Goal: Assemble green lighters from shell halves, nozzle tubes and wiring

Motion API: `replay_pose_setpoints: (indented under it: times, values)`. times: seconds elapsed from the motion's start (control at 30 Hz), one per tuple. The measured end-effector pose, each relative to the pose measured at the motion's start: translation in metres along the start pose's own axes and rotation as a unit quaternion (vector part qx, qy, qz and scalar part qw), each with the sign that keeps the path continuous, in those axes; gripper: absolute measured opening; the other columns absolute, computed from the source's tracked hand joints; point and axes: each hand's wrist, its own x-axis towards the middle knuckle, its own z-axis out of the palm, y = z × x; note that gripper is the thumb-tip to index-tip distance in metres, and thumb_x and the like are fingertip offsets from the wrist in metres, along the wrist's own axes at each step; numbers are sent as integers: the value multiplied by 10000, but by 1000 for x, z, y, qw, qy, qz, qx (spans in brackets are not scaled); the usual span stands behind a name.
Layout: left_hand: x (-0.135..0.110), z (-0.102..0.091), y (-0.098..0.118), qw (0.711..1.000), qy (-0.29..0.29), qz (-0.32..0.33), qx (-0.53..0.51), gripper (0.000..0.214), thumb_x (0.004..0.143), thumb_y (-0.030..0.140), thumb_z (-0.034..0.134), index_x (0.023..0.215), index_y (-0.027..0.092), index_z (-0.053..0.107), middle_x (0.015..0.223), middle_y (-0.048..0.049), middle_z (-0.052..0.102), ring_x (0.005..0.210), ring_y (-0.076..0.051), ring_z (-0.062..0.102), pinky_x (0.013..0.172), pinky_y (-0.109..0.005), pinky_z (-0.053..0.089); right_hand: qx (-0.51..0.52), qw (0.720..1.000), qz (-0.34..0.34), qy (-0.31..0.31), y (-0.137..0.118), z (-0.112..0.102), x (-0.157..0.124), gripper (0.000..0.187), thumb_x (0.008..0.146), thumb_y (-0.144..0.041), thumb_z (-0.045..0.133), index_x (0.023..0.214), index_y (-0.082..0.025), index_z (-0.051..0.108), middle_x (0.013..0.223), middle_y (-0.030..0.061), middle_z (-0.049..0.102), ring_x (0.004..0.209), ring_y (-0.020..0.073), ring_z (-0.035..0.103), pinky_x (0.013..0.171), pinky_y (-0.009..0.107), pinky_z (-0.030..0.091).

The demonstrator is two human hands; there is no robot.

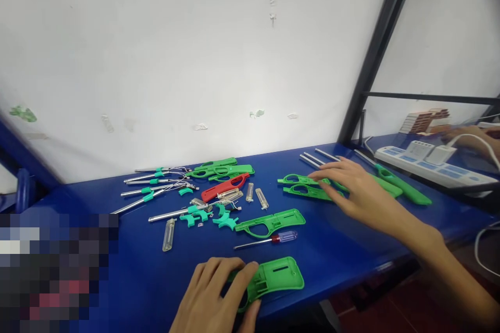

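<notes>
My left hand (216,294) rests at the near edge of the blue table (336,250), its fingers curled round the handle end of a green plastic shell (275,277) lying flat. My right hand (353,187) reaches out to the right, fingers spread and flat on two more green shells (302,187). Between my hands lie another green shell (269,222) and a small screwdriver (269,240) with a clear and red handle.
Metal tubes with teal fittings (156,190), a red shell (224,187), green shells (221,169), clear vials (169,234) and teal triggers (224,218) lie at centre left. Assembled green lighters (402,187) and a white power strip (429,164) are at right. Another person's hand (474,138) is beyond it.
</notes>
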Motion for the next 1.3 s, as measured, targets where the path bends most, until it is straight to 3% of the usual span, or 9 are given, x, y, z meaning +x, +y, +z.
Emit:
replay_pose_setpoints:
  times: [0.17,0.3,0.43,0.57,0.7,0.77,1.1,1.3]
  values:
    - [-1,-11,-4,1000,24,-15,2,369,997,337,654,1363,290,655,1245,-80,775,1106,-293,752,895,-411,656,79,994,-69,-4,-50,-7,10,288,1071,-292,542,1279,-294,740,1221,59,802,1279,306,676,1218,645,410]
    - [6,-29,-30,996,38,-79,14,277,1060,280,539,1296,307,680,1200,-58,771,1091,-267,735,917,-428,624,140,984,-102,-38,-83,-10,8,246,1062,-285,587,1245,-328,746,1199,29,795,1301,277,665,1279,654,327]
    - [19,-40,-74,993,-49,-107,25,330,1076,297,438,1206,257,739,1173,-88,763,1068,-293,717,909,-476,602,191,973,-113,-57,-110,-5,-14,272,1053,-244,615,1295,-321,710,1152,2,799,1271,239,677,1319,568,305]
    - [30,-40,-120,988,-87,-116,51,406,1041,266,394,1209,241,763,1157,-119,753,1029,-328,694,903,-516,569,229,965,-121,-30,-125,3,-37,279,1022,-197,640,1269,-302,717,1118,23,798,1076,217,756,1239,480,456]
    - [37,-33,-148,988,-86,-116,52,408,1028,337,409,1137,232,788,1104,-129,781,1031,-333,716,910,-485,564,244,963,-109,-23,-130,9,-46,311,1000,-214,675,1284,-321,738,1134,46,805,1089,252,763,1057,417,610]
    - [40,-30,-155,988,-88,-113,49,391,1020,366,440,1110,245,800,1081,-119,798,1031,-336,728,908,-478,562,250,963,-97,-35,-130,13,-49,328,1017,-222,657,1320,-325,730,1142,51,802,1105,256,754,1006,397,632]
    - [43,-26,-164,989,-112,-94,27,340,1048,329,477,1104,267,807,1057,-89,814,987,-289,741,866,-424,561,262,957,-73,-97,-125,25,-60,224,1085,-293,600,1289,-309,689,1232,51,759,1178,241,712,1036,377,604]
    - [47,-37,-158,992,-79,-93,29,379,1074,335,401,1113,234,764,1075,-107,787,945,-295,730,838,-428,559,255,960,-41,-109,-126,27,-64,274,1077,-318,615,1345,-343,667,1281,43,743,1182,239,715,1033,376,612]
